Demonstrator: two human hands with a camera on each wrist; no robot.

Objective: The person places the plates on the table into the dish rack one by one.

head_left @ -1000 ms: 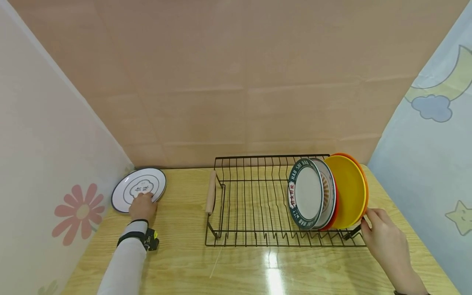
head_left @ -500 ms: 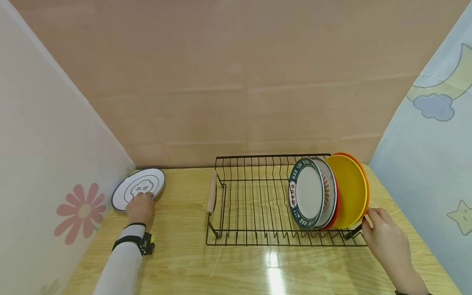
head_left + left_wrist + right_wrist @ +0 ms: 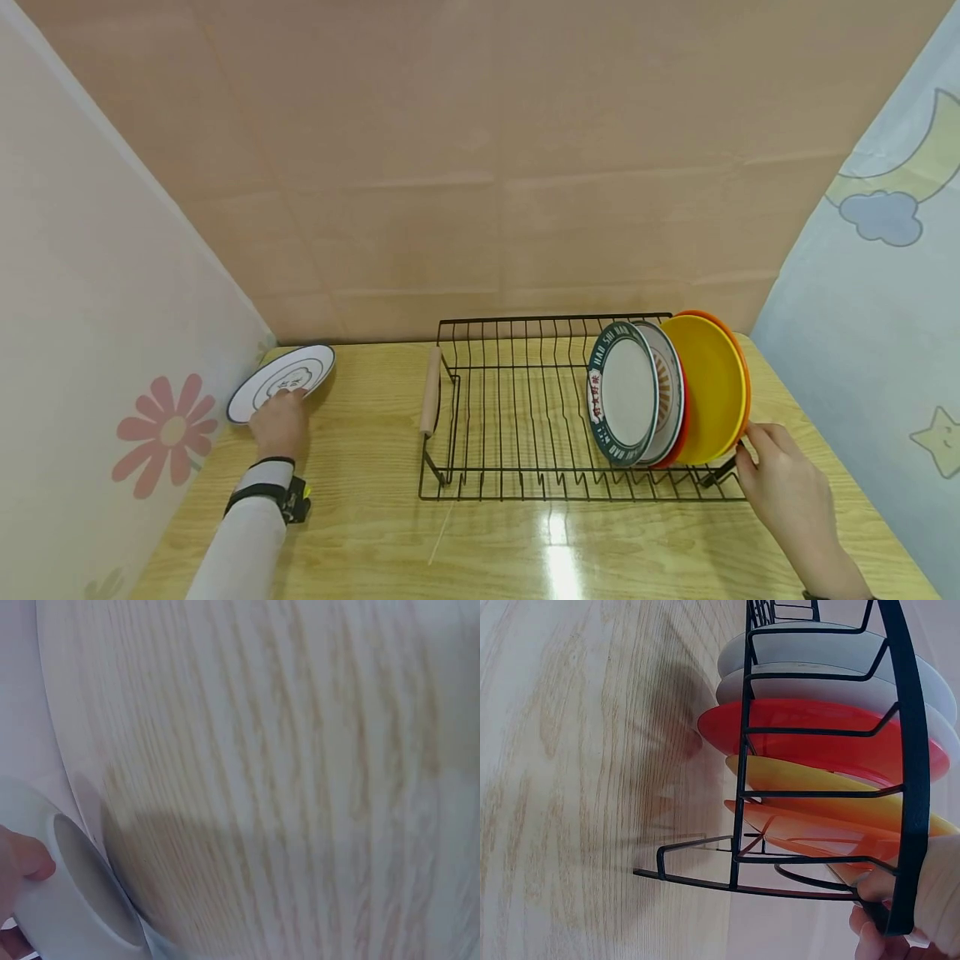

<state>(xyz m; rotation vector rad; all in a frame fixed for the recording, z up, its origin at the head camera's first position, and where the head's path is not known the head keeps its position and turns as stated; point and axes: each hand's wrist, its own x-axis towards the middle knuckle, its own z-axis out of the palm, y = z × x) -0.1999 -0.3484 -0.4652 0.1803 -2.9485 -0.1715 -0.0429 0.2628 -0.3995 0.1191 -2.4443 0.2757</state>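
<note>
At the left, my left hand (image 3: 279,422) grips the near edge of a white plate (image 3: 258,383) with a blue rim and printed characters. That plate is tilted up; the left wrist view shows my thumb (image 3: 30,859) on its pale underside (image 3: 60,919). My right hand (image 3: 783,479) holds the right end of a black wire dish rack (image 3: 555,499), fingers around its end frame. Plates lean in the rack's right part: a green-rimmed one (image 3: 626,396), a white patterned one (image 3: 664,375), red (image 3: 825,735), yellow (image 3: 705,392) and orange (image 3: 817,831).
The rack's left end has a wooden handle (image 3: 431,392). A wood-grain table (image 3: 375,517) lies under everything. A white wall with a flower (image 3: 168,432) stands close at the left, a blue-toned wall (image 3: 885,333) at the right and a brown backdrop (image 3: 487,167) behind.
The white plate at the left has tipped up more steeply, its near edge raised by my left hand, which has shifted slightly left. My right hand and the rack have stayed put.
</note>
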